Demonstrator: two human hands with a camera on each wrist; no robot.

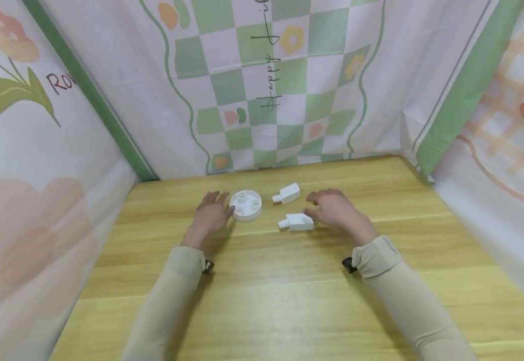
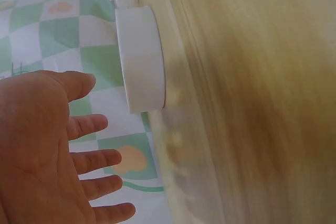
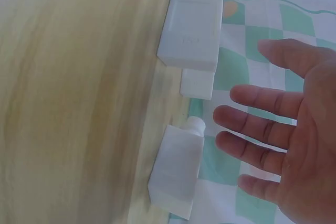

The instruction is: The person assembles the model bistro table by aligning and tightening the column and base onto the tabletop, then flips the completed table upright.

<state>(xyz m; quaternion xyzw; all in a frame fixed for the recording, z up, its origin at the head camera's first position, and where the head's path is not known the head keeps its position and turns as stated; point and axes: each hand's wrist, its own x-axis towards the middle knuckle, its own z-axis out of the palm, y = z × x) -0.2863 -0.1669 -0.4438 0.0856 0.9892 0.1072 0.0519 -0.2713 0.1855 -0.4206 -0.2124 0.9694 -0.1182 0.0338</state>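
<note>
A round white tray [image 1: 246, 209] with three short round sockets inside lies flat on the table. Beside its left edge is my left hand [image 1: 210, 212], fingers spread; the left wrist view shows a gap between thumb and tray wall [image 2: 140, 59]. Two white, square-bodied pieces with ridged necks lie on their sides to the right of the tray, the far piece [image 1: 289, 193] and the near piece [image 1: 301, 222], necks towards the tray. My right hand [image 1: 333, 208] hovers just right of them with its fingers apart, holding nothing.
The wooden table [image 1: 262, 301] reaches back to a hanging cloth [image 1: 284, 90] with green checks. More printed cloth hangs at the left [image 1: 27, 200] and right [image 1: 501, 150]. A dark wrist strap piece [image 1: 349, 264] shows under the right cuff.
</note>
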